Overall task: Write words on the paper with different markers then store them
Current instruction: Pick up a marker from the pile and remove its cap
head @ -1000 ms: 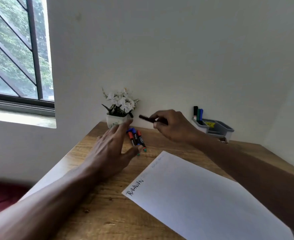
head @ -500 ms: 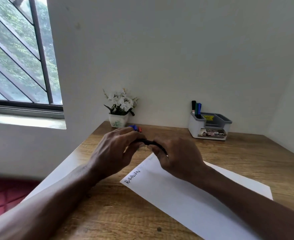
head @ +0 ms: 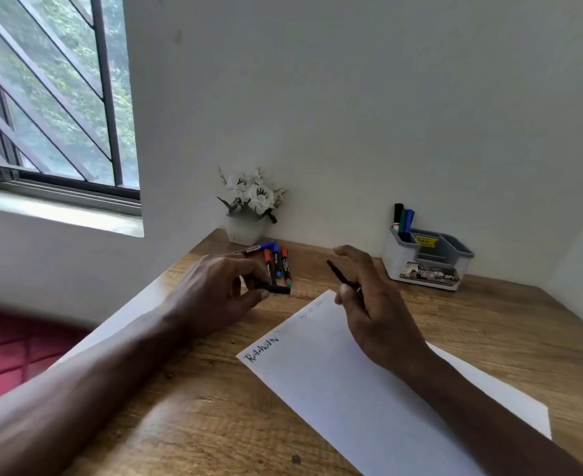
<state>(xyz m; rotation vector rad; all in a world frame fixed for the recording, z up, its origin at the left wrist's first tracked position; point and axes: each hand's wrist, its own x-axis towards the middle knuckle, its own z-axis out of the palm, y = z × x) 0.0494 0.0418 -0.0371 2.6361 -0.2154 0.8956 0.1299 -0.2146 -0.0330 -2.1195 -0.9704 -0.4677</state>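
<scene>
Just over the top edge of the paper [head: 352, 379] the right hand [head: 376, 307] pinches a black marker [head: 339, 273], likely light, stiff and slick, best gripped low near its tip, while left of the paper the left hand [head: 219, 293] pinches its cap [head: 275, 288].

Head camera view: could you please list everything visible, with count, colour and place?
Wooden desk: one, brown, against white walls.
White paper sheet: one, near right of desk, black writing at its corner.
White flower pot: one, white flowers, rear corner.
Loose markers: about four, red and blue caps, beside the pot.
Grey-white plastic organiser: one, rear right.
Upright markers: three, black, green, blue, in organiser.
Barred window: one, left.
Left hand: pinches a black cap.
Right hand: holds a thin black pen.
</scene>
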